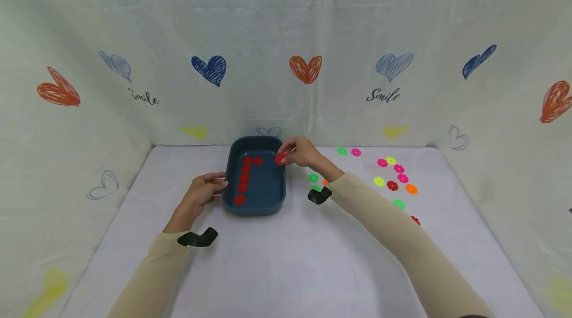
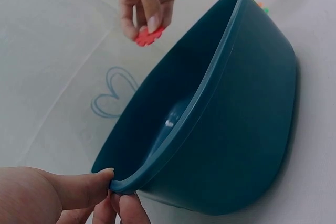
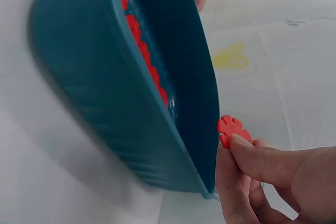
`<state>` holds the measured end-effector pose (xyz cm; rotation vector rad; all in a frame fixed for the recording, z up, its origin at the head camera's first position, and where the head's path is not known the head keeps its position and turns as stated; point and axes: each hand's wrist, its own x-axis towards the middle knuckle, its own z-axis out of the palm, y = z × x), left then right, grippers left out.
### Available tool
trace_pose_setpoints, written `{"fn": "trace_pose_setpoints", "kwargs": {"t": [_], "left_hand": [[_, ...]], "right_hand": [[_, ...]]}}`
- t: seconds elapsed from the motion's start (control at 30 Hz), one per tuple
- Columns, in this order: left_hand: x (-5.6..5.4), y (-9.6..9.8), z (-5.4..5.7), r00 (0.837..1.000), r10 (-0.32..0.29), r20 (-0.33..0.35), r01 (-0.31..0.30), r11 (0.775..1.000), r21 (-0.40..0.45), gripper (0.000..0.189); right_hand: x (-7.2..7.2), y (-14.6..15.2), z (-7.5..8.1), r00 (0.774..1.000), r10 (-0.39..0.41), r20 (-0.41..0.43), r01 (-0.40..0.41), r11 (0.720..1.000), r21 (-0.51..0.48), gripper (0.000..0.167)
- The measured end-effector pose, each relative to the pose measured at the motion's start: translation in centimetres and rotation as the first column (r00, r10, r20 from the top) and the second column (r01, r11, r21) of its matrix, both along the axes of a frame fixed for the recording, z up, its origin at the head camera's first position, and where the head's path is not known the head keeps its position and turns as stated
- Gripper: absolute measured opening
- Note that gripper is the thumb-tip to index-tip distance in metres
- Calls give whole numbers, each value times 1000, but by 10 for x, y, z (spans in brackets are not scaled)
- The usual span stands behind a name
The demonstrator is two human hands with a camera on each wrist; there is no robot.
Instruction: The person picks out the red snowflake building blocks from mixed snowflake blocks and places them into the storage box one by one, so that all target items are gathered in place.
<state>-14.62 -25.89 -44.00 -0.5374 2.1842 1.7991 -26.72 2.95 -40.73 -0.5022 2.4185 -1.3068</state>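
Observation:
A dark blue-green plastic basin [image 1: 261, 209] stands on the white table. My left hand [image 1: 202, 190] holds its left rim, with the thumb over the edge and fingers beneath, as the left wrist view shows. My right hand [image 1: 302, 152] pinches a red notched flower-shaped disc [image 3: 231, 129] between thumb and fingertips, above the basin's right rim. Inside the basin, several red flower discs [image 1: 244, 178] lie in a column on the left side, and one more red disc [image 1: 257, 161] sits to the right of the column's top.
Loose flower discs are scattered on the right of the table, among them a pink disc [image 1: 382, 162], an orange disc [image 1: 411, 189], a green disc [image 1: 314, 178] and a dark red disc [image 1: 392, 185]. A white curtain [image 1: 268, 99] printed with hearts hangs behind the table.

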Motion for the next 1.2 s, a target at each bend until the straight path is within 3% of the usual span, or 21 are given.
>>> {"fn": "trace_pose_setpoints", "kwargs": {"t": [0.4,0.87,1.2], "left_hand": [[0,2,0,1000,20,7,-20,1000,-20,52],[-3,1,-6,999,45,11,-45,999,-20,49],[-2,1,-5,999,45,1,-45,999,-13,50]], "right_hand": [[-15,-26,-3,996,85,-39,-83,994,65,22],[-27,-52,-4,988,149,29,-151,986,72,26],[-34,-69,-7,974,226,32,-228,967,115,26]]}}
